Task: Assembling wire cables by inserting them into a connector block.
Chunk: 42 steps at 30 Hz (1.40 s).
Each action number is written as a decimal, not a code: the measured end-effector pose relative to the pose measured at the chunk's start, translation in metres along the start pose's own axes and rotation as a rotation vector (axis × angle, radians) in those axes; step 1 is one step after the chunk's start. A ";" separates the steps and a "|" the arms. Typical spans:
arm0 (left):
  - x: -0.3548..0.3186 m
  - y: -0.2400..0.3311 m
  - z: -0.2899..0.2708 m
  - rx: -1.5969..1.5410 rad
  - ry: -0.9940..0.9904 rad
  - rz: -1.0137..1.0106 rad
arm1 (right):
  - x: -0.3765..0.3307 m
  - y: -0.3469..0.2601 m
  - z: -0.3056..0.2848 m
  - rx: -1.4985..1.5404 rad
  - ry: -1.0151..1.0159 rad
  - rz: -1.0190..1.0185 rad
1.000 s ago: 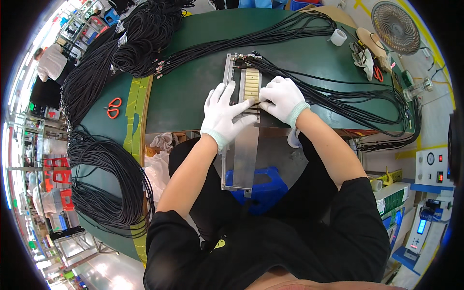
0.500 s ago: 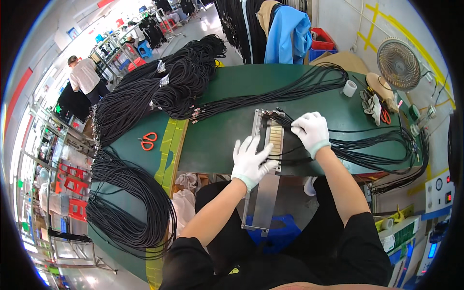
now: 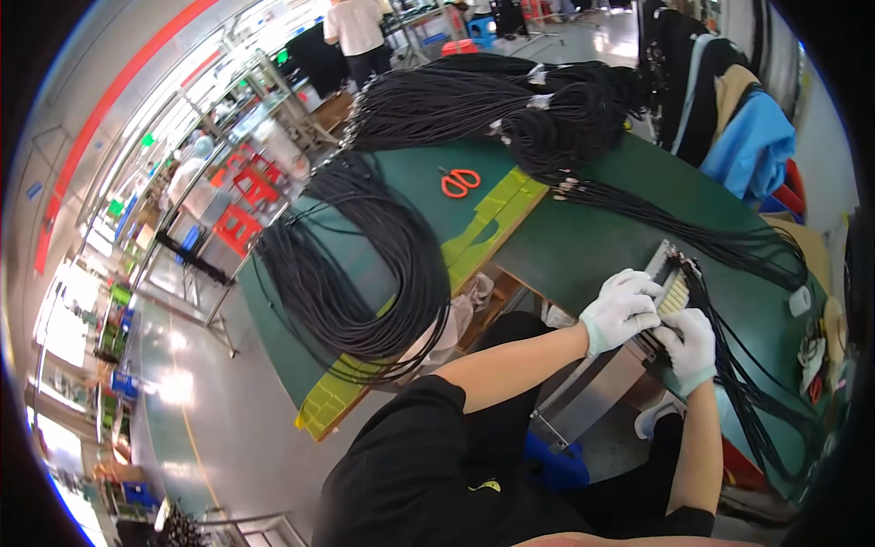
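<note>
**Both gloved hands bunch together on the metal rail as the view swings left**

The left hand [image 3: 622,308], in a white glove, lies flat over the near side of a long metal rail [image 3: 597,387] that juts off the edge of the green surface [image 3: 583,242]. Its fingers are spread and pressing down, closed on nothing. The right hand [image 3: 690,349], also gloved, sits just beside it, touching or nearly touching, with the fingers curled toward the pale yellow block of slots [image 3: 673,294] set in the rail. Whether this hand's grip pinches a cable end cannot be told from here.

A second ago the two hands lay apart across the rail, the left one flat and the right one out at the rail's far side. Now they are close together over the slotted block, and the head has turned so that the long coils come into view. By my reading, the work has narrowed to one spot on the block, with the left hand steadying the rail.

Thin black cables [image 3: 747,383] fan from the block toward the right. Heavy coils of black cable [image 3: 365,273] hang over the left end of the surface, and more bundles [image 3: 510,109] lie at the far side. Orange scissors [image 3: 460,181] rest near a yellow-green strip [image 3: 483,228].
</note>
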<state>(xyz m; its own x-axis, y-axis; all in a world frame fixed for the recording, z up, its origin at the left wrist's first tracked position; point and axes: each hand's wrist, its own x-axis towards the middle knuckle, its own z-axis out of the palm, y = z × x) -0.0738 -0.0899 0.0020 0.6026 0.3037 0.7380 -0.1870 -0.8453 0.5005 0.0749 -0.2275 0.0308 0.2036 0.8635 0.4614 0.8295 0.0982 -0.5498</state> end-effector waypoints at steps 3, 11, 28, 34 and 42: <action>0.000 0.002 -0.002 -0.092 -0.003 -0.069 | 0.001 0.003 -0.019 0.104 -0.113 0.088; 0.001 0.001 0.009 -0.083 0.038 -0.047 | 0.001 -0.010 -0.006 -0.175 -0.037 -0.086; 0.001 -0.028 -0.025 0.265 0.035 -0.241 | 0.011 0.007 -0.013 -0.144 -0.081 0.023; 0.000 -0.029 -0.012 0.116 -0.072 -0.392 | -0.008 0.019 -0.034 -0.237 -0.122 0.149; -0.005 -0.021 -0.012 0.093 -0.132 -0.383 | -0.006 0.017 -0.029 -0.363 -0.218 0.134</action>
<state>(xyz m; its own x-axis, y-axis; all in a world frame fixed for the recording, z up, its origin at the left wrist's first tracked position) -0.0823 -0.0686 -0.0066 0.7103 0.5501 0.4391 0.1371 -0.7201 0.6802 0.1023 -0.2454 0.0387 0.2397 0.9447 0.2237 0.9400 -0.1682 -0.2968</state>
